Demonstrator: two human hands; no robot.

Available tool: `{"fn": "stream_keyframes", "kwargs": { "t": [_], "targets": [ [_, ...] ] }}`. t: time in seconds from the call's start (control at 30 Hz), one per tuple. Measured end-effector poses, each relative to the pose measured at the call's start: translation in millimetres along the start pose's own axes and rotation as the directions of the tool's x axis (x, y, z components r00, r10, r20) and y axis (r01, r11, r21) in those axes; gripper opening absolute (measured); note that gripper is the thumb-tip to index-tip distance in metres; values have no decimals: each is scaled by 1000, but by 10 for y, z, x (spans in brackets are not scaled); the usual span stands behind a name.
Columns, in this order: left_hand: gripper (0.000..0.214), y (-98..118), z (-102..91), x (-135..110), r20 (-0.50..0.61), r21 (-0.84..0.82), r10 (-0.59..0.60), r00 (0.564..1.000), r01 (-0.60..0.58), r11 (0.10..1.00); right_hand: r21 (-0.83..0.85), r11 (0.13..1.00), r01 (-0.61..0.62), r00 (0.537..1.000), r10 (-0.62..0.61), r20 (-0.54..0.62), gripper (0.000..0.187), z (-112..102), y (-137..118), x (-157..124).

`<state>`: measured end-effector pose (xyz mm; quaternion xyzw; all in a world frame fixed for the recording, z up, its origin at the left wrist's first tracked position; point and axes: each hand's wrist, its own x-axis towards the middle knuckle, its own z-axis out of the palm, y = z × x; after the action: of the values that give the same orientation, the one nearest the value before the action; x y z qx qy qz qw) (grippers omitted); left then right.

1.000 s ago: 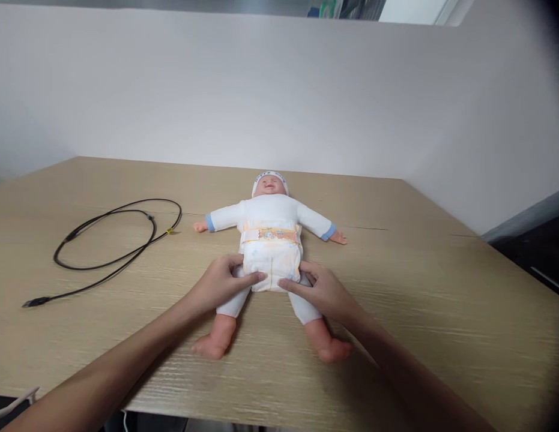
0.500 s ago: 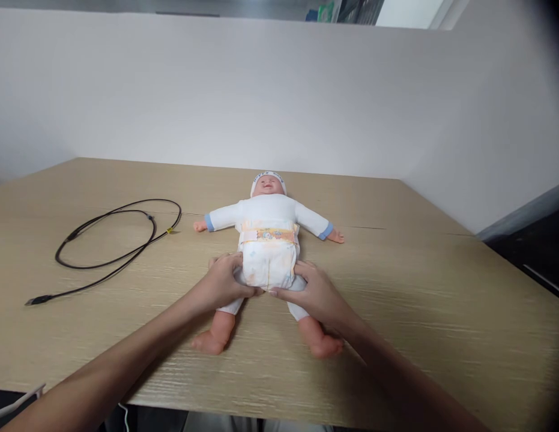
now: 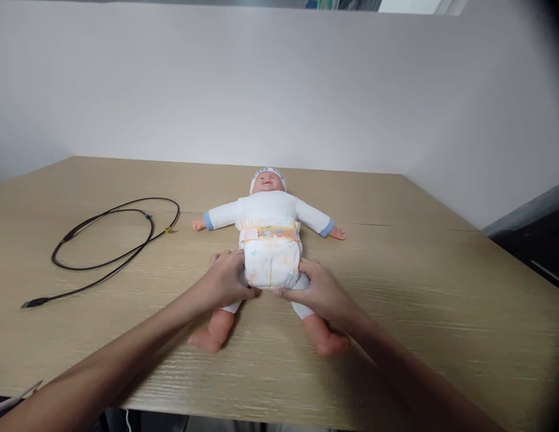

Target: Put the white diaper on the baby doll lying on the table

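The person's hands largely hide the thighs of the doll [image 3: 270, 207], which lies on its back on the tabletop [image 3: 396, 288] in a diaper [image 3: 271, 264]. Most fingertips are out of sight, and the forearms run out of view below the doll. The left hand [image 3: 225, 279] and right hand [image 3: 322, 292] curve around the doll's thighs, thumbs pointing inward just under the diaper; whether they pinch its edge cannot be told. A second ago, both thumbs lay on the diaper's front. A looped black cable [image 3: 148, 242] lies beside the doll, on the left hand's side.
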<state>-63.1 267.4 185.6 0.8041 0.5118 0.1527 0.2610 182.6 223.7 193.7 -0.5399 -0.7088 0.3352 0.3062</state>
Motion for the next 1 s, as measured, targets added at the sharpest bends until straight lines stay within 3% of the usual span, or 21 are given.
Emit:
{"fn": "stream_keyframes", "kwargs": {
  "t": [0.2,0.33,0.5,0.8,1.0],
  "targets": [
    [33,-28,48,-10,-49,33,69,996,-67,997,-136,989,58,998,-55,24,28,-51,54,60],
    [22,-45,-33,-38,-25,-130,117,993,-119,984,-173,980,103,994,-94,56,22,-106,124,86],
    [26,-81,-119,-60,-4,-401,161,987,-149,904,-110,991,78,996,-74,43,25,-132,146,55],
    [21,-122,-106,-65,11,-436,194,981,-170,884,-9,998,67,997,-66,42,36,-112,198,52],
    [41,-106,-102,-49,7,-461,180,984,-157,873,-89,996,7,1000,-9,-13,47,-51,108,42]
  ]
}}
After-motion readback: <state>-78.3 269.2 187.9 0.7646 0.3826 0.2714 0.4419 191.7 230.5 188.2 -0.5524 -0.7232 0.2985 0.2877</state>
